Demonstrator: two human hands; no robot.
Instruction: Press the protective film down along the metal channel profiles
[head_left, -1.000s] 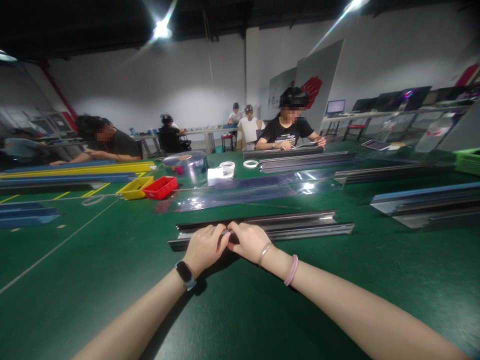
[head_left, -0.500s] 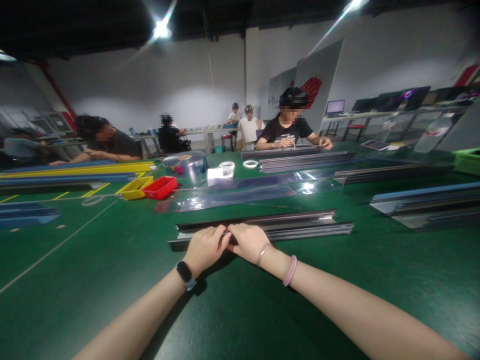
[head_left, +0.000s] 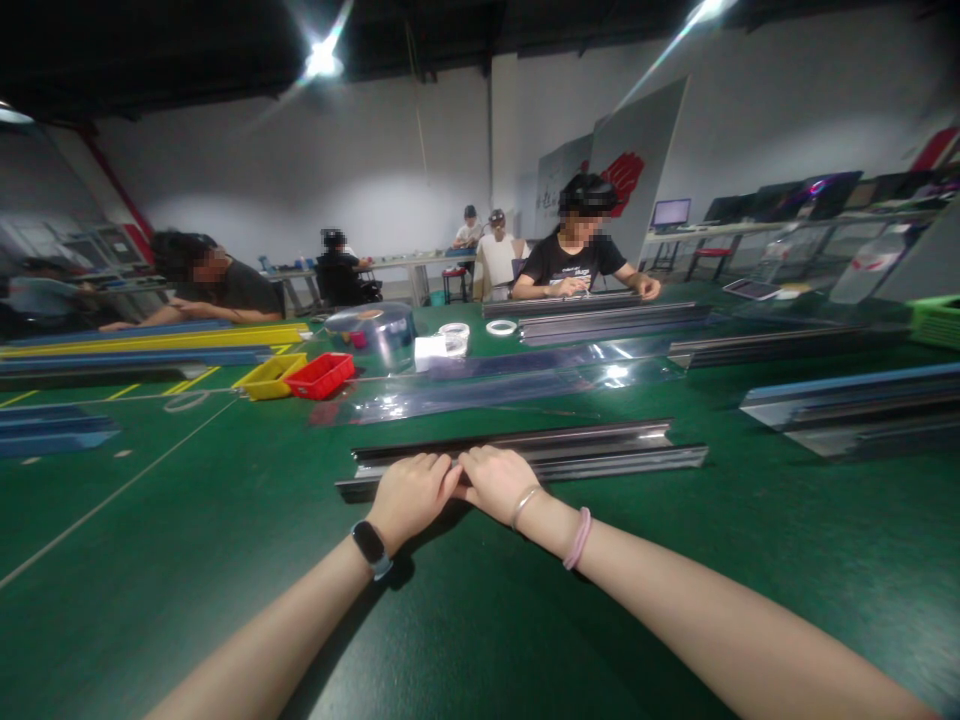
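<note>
A dark metal channel profile (head_left: 615, 455) lies lengthwise across the green table (head_left: 480, 610) in front of me. My left hand (head_left: 414, 492) is closed over its near wall, left of the middle. Right beside it, my right hand (head_left: 496, 482) grips the same wall, the two thumbs almost touching. The fingertips are hidden inside the channel, so I cannot tell whether they also pinch something small. The profile's open trough shows at both ends, past my hands.
Clear plastic strips (head_left: 525, 385) lie beyond the profile. A red bin (head_left: 321, 375) and a yellow bin (head_left: 271, 376) stand at the left, near a clear film roll (head_left: 382, 335). More profiles (head_left: 862, 410) lie right. A co-worker (head_left: 577, 260) sits across the table.
My right hand has shifted very slightly; both hands stay on the profile. The co-worker's hand across the table has moved a little to the left.
</note>
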